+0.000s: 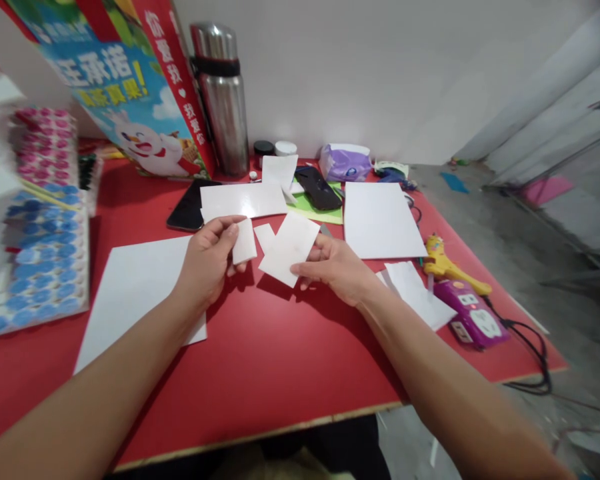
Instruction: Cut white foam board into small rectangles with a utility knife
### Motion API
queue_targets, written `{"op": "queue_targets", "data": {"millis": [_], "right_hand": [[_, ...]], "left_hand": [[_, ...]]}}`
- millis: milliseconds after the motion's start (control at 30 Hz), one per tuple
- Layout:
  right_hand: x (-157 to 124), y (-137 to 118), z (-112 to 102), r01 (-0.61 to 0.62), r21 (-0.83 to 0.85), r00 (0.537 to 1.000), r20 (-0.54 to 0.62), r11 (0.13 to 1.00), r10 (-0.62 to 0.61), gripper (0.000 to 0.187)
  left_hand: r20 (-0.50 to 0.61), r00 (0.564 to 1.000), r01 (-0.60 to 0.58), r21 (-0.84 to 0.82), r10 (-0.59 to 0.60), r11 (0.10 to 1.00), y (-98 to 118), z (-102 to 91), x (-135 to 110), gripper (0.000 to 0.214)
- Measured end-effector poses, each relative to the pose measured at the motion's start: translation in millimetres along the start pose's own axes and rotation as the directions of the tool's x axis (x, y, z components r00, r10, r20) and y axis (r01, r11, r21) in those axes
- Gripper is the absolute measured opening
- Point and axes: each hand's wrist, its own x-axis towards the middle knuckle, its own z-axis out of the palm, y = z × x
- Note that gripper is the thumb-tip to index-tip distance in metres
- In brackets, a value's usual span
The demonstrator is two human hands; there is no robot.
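Paper (245,243), one folded piece, was pinched in your left hand (207,260) in the head view; your right hand (340,270), apart from it, gripped one white square (291,245) above the red table (280,373). The square could have slipped or creased, since fingers held only one side. One narrow strip (263,237) showed beside it, perhaps loose. Around were one flask (227,120), two jars (286,149), one purple socket block (467,310).
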Motion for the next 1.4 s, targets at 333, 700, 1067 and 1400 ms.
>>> {"op": "queue_targets", "data": {"millis": [333, 700, 1067, 1400], "right_hand": [[1, 1, 0, 0.036, -0.031, 0.999, -0.012, 0.999, -0.037, 0.021], [4, 6, -3, 0.070, -0.018, 0.998, -0.010, 0.997, -0.070, 0.040], [7, 8, -1, 0.100, 0.095, 0.981, -0.174, 0.990, -0.082, 0.027], [5, 8, 6, 0.050, 0.221, 0.997, -0.063, 0.974, -0.037, 0.030]], "left_hand": [[0.019, 1.000, -0.014, 0.135, 0.012, 0.991, 1, 3.0, -4, 0.036], [0.103, 0.995, -0.016, 0.129, 0.003, 0.991, 1, 5.3, -7, 0.035], [0.144, 0.989, -0.037, 0.044, 0.030, 0.998, 0, 5.8, -7, 0.048], [0.149, 0.988, 0.019, 0.123, -0.037, 0.992, 5, 18.8, -17, 0.046]]}}
